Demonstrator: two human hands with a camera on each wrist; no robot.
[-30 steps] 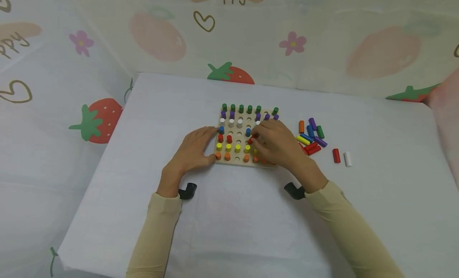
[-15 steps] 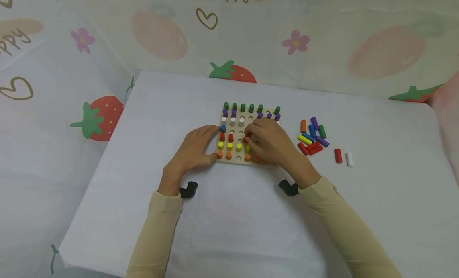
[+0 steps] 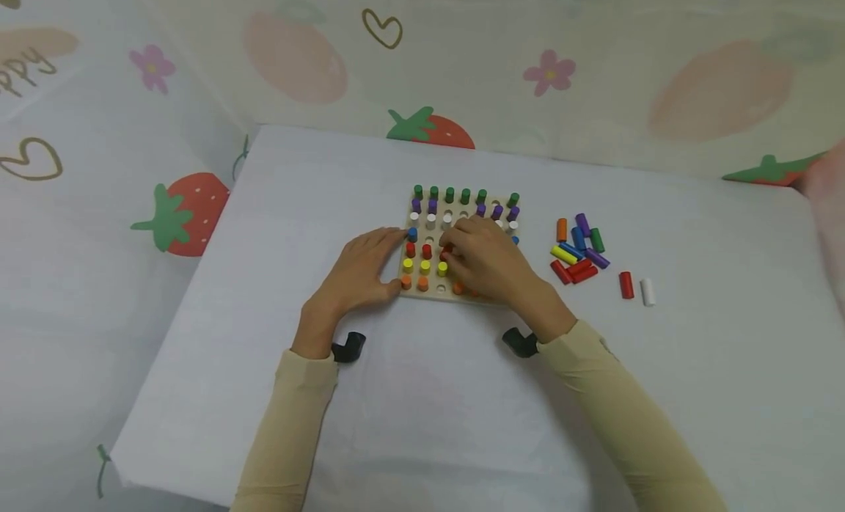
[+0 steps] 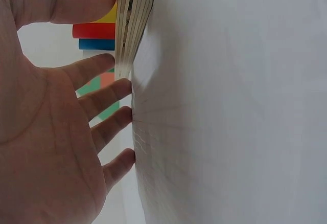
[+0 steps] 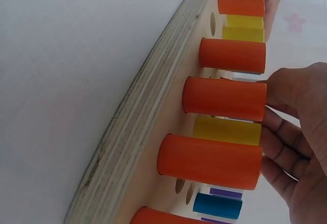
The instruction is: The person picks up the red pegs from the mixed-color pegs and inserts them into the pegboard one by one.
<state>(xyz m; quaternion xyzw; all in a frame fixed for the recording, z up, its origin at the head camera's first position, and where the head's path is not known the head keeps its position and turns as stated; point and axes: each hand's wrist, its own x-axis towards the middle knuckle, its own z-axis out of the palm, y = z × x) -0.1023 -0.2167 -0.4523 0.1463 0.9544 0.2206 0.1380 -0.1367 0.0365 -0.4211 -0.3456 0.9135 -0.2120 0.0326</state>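
Observation:
A wooden pegboard (image 3: 432, 295) lies on the table, with rows of green, purple, white, blue, red, yellow and orange pegs standing in it. At its left edge rests my left hand (image 3: 353, 277), the fingers spread and nearly straight; the thumb (image 4: 76, 1) lies at the near corner in the left wrist view. My right hand (image 3: 490, 261) is over the middle of the board and pinches a red peg (image 3: 445, 255) in the red row. The right wrist view shows orange pegs (image 5: 225, 98) in front; the pinched peg is hidden there.
To the right of the board lies a loose pile of pegs, among them an orange peg (image 3: 562, 229), a green peg (image 3: 597, 240) and a yellow peg (image 3: 564, 254). Farther right are a red peg (image 3: 626, 285) and a white peg (image 3: 648, 293).
My right hand has shifted left across the board with the red peg, toward the third column. A blue peg near it is now covered by the hand. My left hand has stayed at the board's edge.

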